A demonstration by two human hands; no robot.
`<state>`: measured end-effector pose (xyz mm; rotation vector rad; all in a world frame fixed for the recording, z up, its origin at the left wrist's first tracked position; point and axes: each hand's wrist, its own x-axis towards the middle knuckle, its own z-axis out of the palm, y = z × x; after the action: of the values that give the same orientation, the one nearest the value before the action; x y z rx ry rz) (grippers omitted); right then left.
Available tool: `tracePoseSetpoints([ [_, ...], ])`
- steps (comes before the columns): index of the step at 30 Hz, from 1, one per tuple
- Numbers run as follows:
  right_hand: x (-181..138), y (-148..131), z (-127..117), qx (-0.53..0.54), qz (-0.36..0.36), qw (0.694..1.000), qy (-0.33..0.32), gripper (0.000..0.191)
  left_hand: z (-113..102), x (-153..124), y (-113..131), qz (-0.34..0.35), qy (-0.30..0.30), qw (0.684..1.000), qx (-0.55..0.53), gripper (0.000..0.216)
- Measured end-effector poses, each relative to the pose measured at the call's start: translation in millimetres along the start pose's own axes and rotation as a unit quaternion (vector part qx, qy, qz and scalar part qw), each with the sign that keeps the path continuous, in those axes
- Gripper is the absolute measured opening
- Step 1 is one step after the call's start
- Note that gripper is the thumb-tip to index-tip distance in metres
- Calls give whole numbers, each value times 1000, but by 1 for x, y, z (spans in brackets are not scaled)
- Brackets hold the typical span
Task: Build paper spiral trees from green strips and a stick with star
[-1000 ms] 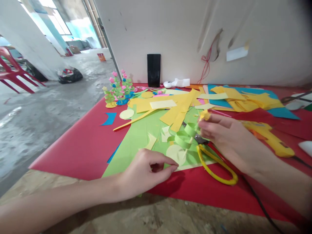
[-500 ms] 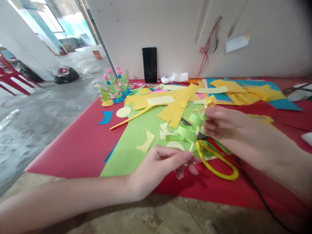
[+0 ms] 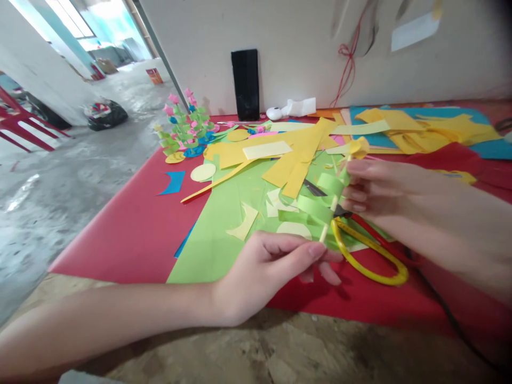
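A paper flower on a thin pale stick, with green paper leaves and a yellow bloom on top, is held tilted above the table. My left hand pinches the stick's lower end between thumb and fingers. My right hand is closed round the upper stem, just below the yellow bloom, fingers against a green leaf. Below the flower lie yellow-handled scissors on a green paper sheet.
Red paper covers the table. Yellow and blue paper scraps are piled behind. Finished paper flowers stand at the back left, a black phone leans on the wall, and a yellow glue gun lies at right.
My left hand rose from the green sheet and took the stick's lower end. The flower has lifted slightly and my view shifted downward.
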<state>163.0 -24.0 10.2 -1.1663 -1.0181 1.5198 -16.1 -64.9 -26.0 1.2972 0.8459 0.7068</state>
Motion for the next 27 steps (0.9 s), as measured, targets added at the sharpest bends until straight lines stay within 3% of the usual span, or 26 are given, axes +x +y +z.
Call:
tracePoseSetpoints([
  [15,2,-2,-6,8,-24,1000,9,17,3,0,-4,-3,-35,999,-18,21],
  [18,2,-4,-8,0,-31,999,8,17,1,2,-3,49,-26,995,86,22],
  [20,2,-6,-9,-1,-36,999,10,16,-4,5,1,157,-26,964,215,18],
  [23,2,-8,-9,3,-45,999,17,15,-14,9,10,326,-28,859,393,19],
  [27,3,-7,-7,14,-32,999,13,15,-29,10,19,461,2,723,514,6],
])
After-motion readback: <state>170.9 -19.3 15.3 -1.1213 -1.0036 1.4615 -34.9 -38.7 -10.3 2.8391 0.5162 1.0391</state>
